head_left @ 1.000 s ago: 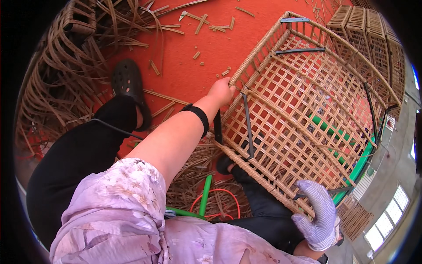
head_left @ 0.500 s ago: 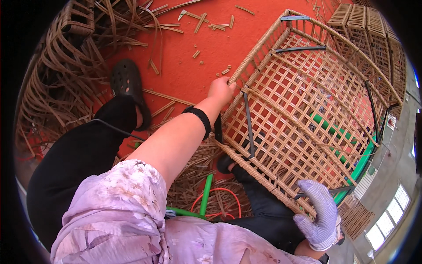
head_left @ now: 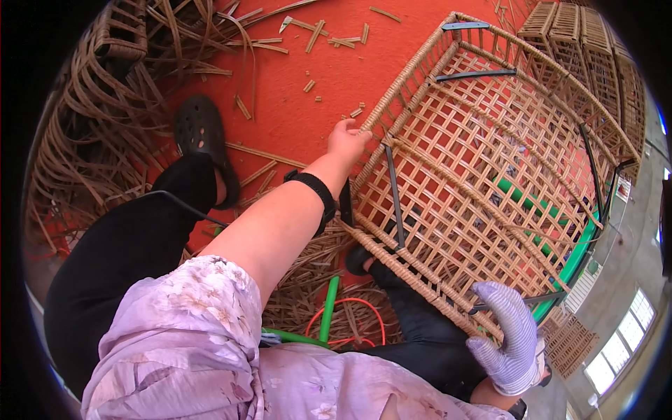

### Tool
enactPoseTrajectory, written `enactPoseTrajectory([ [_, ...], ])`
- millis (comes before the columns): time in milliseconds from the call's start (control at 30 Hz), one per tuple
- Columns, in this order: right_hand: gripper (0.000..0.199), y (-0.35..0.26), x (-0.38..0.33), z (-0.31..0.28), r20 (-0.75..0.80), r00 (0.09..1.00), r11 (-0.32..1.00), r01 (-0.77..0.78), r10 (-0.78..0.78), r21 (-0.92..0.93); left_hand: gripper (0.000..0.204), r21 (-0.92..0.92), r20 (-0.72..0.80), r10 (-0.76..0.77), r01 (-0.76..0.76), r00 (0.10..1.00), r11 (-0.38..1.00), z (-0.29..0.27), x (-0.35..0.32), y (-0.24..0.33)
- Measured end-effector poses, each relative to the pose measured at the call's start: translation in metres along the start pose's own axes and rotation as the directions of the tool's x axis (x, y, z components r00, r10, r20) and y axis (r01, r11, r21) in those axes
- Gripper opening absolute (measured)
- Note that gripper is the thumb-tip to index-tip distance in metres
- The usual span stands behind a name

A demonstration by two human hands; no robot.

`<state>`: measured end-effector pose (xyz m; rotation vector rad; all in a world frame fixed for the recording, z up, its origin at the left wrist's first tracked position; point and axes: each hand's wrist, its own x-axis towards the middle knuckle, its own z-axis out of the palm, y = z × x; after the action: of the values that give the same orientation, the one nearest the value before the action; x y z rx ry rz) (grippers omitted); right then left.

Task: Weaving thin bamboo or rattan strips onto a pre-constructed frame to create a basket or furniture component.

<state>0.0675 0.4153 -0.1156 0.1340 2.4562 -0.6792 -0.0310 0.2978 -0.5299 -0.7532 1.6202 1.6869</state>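
Observation:
A large shallow wicker basket [head_left: 448,185] with an open lattice base and dark metal strips leans at a tilt in front of me. My bare left hand [head_left: 348,145] is at its left rim, fingers bent over the edge and partly hidden, the nearer finger slightly raised. On my right hand [head_left: 509,339] is a striped pale glove. It straddles the basket's near right corner, with the thumb on one side and the fingers along the other. A green bar [head_left: 579,262] runs by the basket's right edge, and another green tube [head_left: 521,196] shows through the lattice.
Loose brown strips [head_left: 77,150] heap up at the left, with cut pieces [head_left: 315,35] scattered over the red floor [head_left: 280,98]. More wickerwork [head_left: 595,59] is stacked at the far right. Between my legs are a green pole [head_left: 329,308] and an orange hose [head_left: 378,318].
My left hand has loosened a little at the rim, one finger lifting. The basket and my gloved right hand are almost where they were.

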Motion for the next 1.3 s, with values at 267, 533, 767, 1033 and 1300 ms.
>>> enactPoseTrajectory([
  [267,0.063,-0.002,-0.001,-0.003,0.006,1.000,0.999,-0.010,0.010,-0.031,0.041,0.117,-0.041,0.164,-0.158,0.986,0.980,0.009,-0.009,0.000],
  [533,0.064,-0.004,0.001,-0.009,0.022,0.999,0.999,-0.030,0.031,-0.045,0.041,0.382,0.000,0.354,-0.327,0.935,0.864,0.002,-0.019,0.016],
  [767,0.064,-0.006,0.002,-0.009,0.034,0.999,0.998,-0.028,0.030,-0.052,0.042,0.452,0.095,0.381,-0.381,0.920,0.806,-0.006,-0.009,0.016],
  [1033,0.062,-0.005,0.003,-0.011,0.019,1.000,1.000,-0.019,0.020,-0.009,0.038,0.429,0.108,0.390,-0.396,0.915,0.812,-0.006,-0.010,0.022],
  [1300,0.059,-0.005,0.006,-0.010,0.031,0.999,0.999,0.015,-0.013,-0.050,0.049,0.467,0.152,0.251,-0.293,0.956,0.834,-0.013,-0.009,0.031],
])
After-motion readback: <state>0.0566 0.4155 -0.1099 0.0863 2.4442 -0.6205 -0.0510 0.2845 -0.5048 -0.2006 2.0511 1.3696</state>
